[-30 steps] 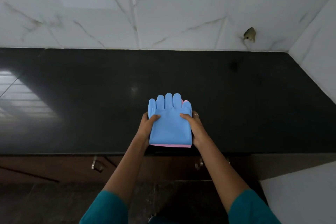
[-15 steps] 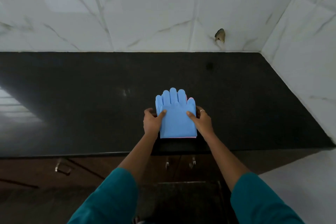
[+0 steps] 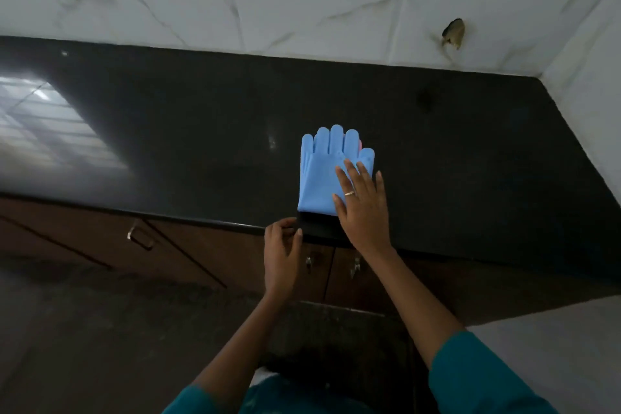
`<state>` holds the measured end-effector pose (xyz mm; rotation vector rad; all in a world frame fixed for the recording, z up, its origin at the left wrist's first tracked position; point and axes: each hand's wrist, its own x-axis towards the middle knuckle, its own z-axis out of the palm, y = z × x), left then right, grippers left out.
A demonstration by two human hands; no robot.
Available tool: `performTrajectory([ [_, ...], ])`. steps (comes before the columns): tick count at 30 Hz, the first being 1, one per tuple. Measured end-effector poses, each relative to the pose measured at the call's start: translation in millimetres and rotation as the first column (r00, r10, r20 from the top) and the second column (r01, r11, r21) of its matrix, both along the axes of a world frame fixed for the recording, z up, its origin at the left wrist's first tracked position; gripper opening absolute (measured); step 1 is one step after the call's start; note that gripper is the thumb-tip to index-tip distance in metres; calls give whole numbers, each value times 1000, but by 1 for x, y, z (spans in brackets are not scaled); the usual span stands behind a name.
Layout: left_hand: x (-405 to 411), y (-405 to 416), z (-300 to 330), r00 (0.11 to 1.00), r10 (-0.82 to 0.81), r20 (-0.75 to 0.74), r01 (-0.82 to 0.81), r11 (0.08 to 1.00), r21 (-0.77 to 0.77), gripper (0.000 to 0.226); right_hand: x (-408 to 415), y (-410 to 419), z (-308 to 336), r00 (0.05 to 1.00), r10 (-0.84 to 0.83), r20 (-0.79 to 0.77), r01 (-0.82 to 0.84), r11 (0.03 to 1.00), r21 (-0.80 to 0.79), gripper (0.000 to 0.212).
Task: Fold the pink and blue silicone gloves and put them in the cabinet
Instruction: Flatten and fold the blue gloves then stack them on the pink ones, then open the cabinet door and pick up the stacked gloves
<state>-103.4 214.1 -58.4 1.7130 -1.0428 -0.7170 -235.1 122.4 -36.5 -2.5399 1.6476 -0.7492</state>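
The folded blue silicone glove [image 3: 319, 175] lies flat on the black countertop [image 3: 201, 131] near its front edge, fingers pointing at the wall. A sliver of the pink glove [image 3: 360, 144] peeks out beneath it at the fingertips. My right hand [image 3: 363, 208] rests flat and spread on the blue glove's right half, a ring on one finger. My left hand [image 3: 282, 252] hangs just below the counter's front edge, fingers loosely curled, holding nothing, in front of the brown cabinet doors [image 3: 316, 276].
White marble-look tiles [image 3: 302, 0] form the back wall and a side wall at right, with a chipped hole [image 3: 454, 33] in the back one. Small metal handles [image 3: 308, 264] sit on the cabinet doors; another handle [image 3: 139, 239] lies further left. Dark floor below.
My left hand has let go of the gloves and dropped below the counter edge. My right hand has shifted from gripping the side to lying flat on top. The view tilted and moved right.
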Motion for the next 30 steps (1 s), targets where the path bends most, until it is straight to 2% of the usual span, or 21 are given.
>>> performTrajectory([
  [2,-1,12,-9,998,-17,66,15,999,33,23,3,-11,-9,993,6,-122,7,994,108,48],
  [4,-2,23,-21,990,-76,120,61,991,123,25,2,-15,-24,994,12,-107,9,982,189,47],
  [6,-2,29,-32,977,-158,141,120,962,244,29,0,-15,-30,999,31,13,-33,978,205,47],
  [9,-1,30,-45,963,-226,149,138,883,450,42,-7,-8,-27,949,50,310,-110,978,179,45],
  [11,-1,27,-57,940,-302,161,173,826,536,51,-14,11,-26,890,-6,455,-59,990,130,42],
  [13,0,21,-68,905,-390,169,222,772,596,58,-20,38,-29,855,-22,518,-25,996,84,36],
  [15,-1,13,-81,880,-449,155,271,741,614,64,-26,64,-39,857,-2,516,-27,998,49,32],
  [17,-2,8,-92,893,-445,71,321,738,593,70,-30,85,-52,868,20,496,-46,998,40,31],
  [21,0,4,-106,933,-319,-168,357,753,552,67,-30,112,-71,878,-64,474,-40,978,207,31],
  [23,5,4,-109,931,-316,-183,364,753,549,60,-28,117,-75,875,-147,461,-23,939,343,32],
  [26,16,17,-103,895,-418,-156,427,701,571,50,-19,123,-76,875,-249,415,-10,848,530,35],
  [30,31,71,-90,886,-431,-173,439,656,614,45,-2,140,-70,875,-230,425,-104,769,631,37],
])
